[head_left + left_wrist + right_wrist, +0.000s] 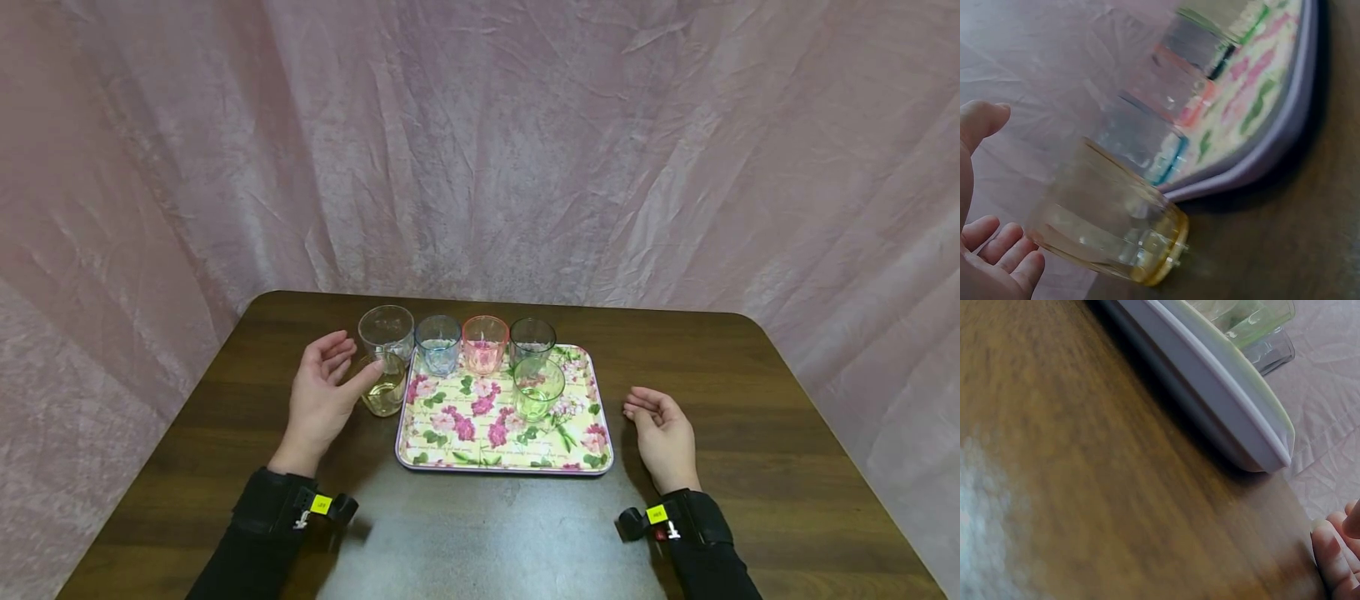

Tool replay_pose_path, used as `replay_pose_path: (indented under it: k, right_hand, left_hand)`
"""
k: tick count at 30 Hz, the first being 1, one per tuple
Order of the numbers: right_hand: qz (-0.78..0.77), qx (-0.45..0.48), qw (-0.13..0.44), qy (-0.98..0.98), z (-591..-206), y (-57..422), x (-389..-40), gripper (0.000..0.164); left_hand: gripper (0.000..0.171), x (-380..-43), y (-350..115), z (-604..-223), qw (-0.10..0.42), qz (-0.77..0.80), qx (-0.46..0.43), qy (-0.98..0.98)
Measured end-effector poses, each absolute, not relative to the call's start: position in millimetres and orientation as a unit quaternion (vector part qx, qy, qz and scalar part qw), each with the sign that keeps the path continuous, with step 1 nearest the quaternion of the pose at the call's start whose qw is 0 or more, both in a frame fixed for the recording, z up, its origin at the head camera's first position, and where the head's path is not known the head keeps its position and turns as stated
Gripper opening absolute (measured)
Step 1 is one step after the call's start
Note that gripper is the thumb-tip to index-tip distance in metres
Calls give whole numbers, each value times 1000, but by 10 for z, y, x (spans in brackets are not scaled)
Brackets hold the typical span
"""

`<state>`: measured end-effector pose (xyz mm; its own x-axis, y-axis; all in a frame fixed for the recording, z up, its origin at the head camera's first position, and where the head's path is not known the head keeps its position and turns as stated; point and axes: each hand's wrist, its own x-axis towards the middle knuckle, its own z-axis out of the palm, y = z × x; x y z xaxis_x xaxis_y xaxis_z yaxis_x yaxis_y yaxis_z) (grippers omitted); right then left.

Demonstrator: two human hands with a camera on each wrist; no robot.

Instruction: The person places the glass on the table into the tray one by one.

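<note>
A yellow-tinted glass (385,397) stands on the table just left of the flowered tray (480,442). My left hand (318,408) is beside this glass, thumb and fingers spread apart; in the left wrist view nothing is gripped, and whether a fingertip touches the glass I cannot tell. Behind it is a larger clear glass (386,323), also off the tray. On the tray a blue glass (438,352), a pink glass (484,348) and a dark-rimmed glass (532,335) line the back, with a green glass (538,392) in front. My right hand (663,442) lies right of the tray, fingers loosely curled, holding nothing.
The brown wooden table (757,467) has rounded far corners. A pink crushed-fabric curtain (480,167) hangs behind its far edge. The tray's raised lavender rim (1210,381) shows in the right wrist view.
</note>
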<state>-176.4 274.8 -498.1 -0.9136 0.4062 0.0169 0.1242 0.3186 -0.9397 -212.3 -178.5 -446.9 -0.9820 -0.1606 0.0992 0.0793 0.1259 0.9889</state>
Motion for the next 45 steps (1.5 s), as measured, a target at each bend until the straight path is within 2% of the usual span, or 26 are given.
replay_pose_path:
  k: [9,20,34,45]
  right_hand:
    - [562,-165,123,-801,-4993,2751,-1753,32]
    - [557,-165,117,-806,-4987,2752,-1756,33]
    - [564,-156,124,-802,-4975,2744,-1776,32]
    - [564,-154,128,-801,-4990,2753,-1769,31]
  left_hand:
    - [85,-2098,-1764,-4632,59,-632,32,-772]
    - [90,-2102,-1702,-4799,45,-608,31,-792]
    - [98,-2098,-1691,-4888,29,-585,31,-810]
    - [98,-2098,-1698,-4910,22,-587,24,-809]
